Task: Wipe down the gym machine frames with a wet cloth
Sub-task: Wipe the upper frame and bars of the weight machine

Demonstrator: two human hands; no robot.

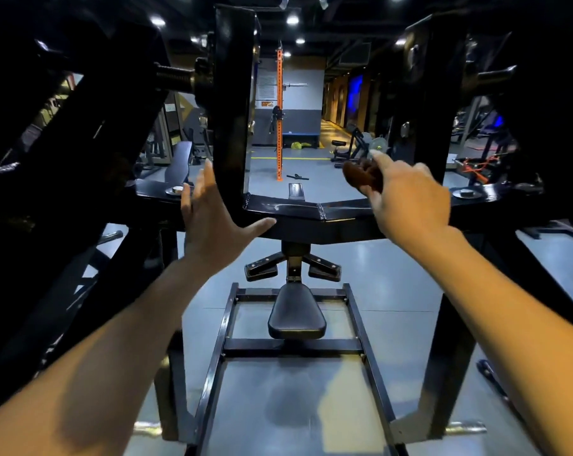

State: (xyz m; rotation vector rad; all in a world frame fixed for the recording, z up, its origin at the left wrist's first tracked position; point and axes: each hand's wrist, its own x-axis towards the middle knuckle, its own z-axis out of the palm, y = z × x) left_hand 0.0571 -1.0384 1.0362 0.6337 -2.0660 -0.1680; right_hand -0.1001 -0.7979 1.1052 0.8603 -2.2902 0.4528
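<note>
Forearms reached over seat (296,312). Left hand (212,218), fingers spread, lay flat on black frame (298,212). Right hand (406,199) gripped brown cloth (357,177) above crossbar. I read no legible labels.

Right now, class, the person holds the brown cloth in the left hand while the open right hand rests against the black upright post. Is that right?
No, the hands are swapped. The head view shows the right hand gripping the brown cloth, while the open left hand rests against the black upright post.
</note>
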